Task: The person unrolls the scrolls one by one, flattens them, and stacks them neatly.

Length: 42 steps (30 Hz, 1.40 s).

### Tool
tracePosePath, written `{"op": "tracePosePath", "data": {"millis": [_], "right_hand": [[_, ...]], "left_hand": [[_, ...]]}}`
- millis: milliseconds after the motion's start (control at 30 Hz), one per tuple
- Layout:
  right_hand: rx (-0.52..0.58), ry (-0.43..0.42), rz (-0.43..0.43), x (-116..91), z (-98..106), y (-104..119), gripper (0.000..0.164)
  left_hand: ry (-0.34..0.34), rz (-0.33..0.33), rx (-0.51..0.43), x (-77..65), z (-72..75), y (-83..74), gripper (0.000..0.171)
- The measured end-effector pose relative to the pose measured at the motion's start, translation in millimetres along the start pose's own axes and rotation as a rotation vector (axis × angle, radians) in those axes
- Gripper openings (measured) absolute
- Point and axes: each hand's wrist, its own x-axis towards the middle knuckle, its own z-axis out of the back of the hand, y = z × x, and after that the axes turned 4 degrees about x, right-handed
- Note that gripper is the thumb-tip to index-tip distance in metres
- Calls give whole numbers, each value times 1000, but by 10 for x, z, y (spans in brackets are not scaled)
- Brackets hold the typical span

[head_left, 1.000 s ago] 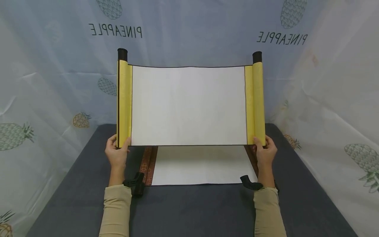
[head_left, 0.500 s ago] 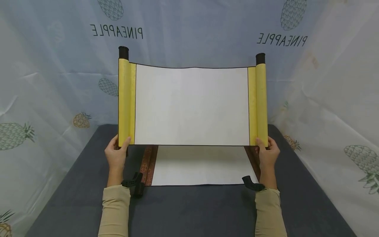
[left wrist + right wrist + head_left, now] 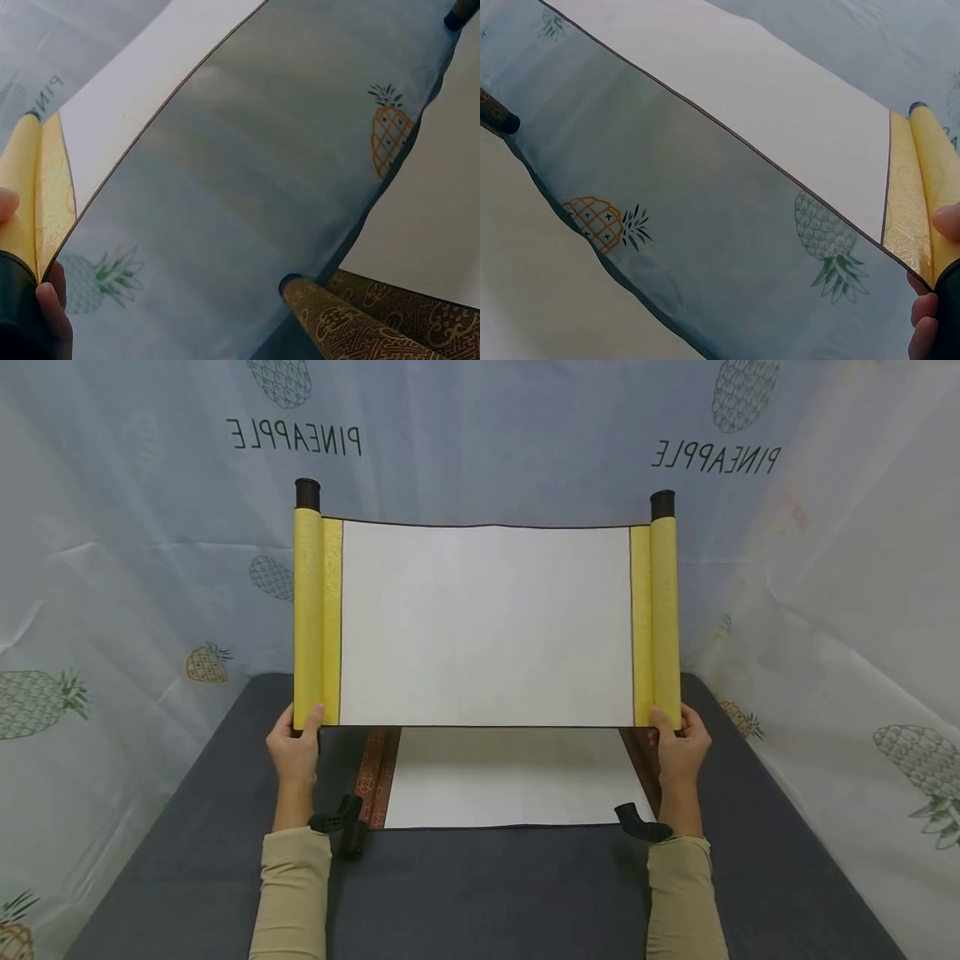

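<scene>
A blank white hanging scroll (image 3: pixel 487 627) with yellow brocade ends is held up, unrolled between both hands. Black knobs cap its two upright rollers at the top. My left hand (image 3: pixel 295 752) grips the lower end of the left yellow roller (image 3: pixel 308 610), thumb in front. The lower end of the right roller (image 3: pixel 664 610) is gripped the same way by my right hand (image 3: pixel 681 747). In the left wrist view, fingers (image 3: pixel 54 307) wrap behind the dark roller end. Below, a second scroll with white paper (image 3: pixel 517 785) and brown patterned ends (image 3: pixel 367 777) lies open, partly hidden by the raised one.
A dark grey cloth (image 3: pixel 480 893) covers the table. Pale curtains (image 3: pixel 480 443) printed with pineapples surround it at the back and sides. A black camera mount sits on the left wrist (image 3: pixel 348 827) and another on the right wrist (image 3: pixel 641 827).
The yellow-ended scroll has been drawn slightly wider, its right roller shifting a little rightward and more white paper showing. Both hands keep their grip, and the lower scroll stays in place.
</scene>
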Motion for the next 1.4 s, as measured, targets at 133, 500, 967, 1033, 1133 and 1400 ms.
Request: {"op": "tracePosePath", "data": {"millis": [133,500,967,1033,1133,1400], "right_hand": [[5,-4,8,8,-8,-20,21],[-75,-17,-65,30,35,-38,18],[-175,18,-181,111,60,65,35],[-172,24,-183,113,67,92,30],[-186,37,-209,115,83,127,28],[-339,76,-391,50,226,176,45]], "left_hand": [[-26,4,-51,15,8,7,45],[-47,-26,-14,56,-16,1,41],[34,94,135,61,37,-117,45],[46,120,151,41,47,-131,47],[61,157,146,-1,78,-147,50],[105,274,172,-204,185,-95,52]]}}
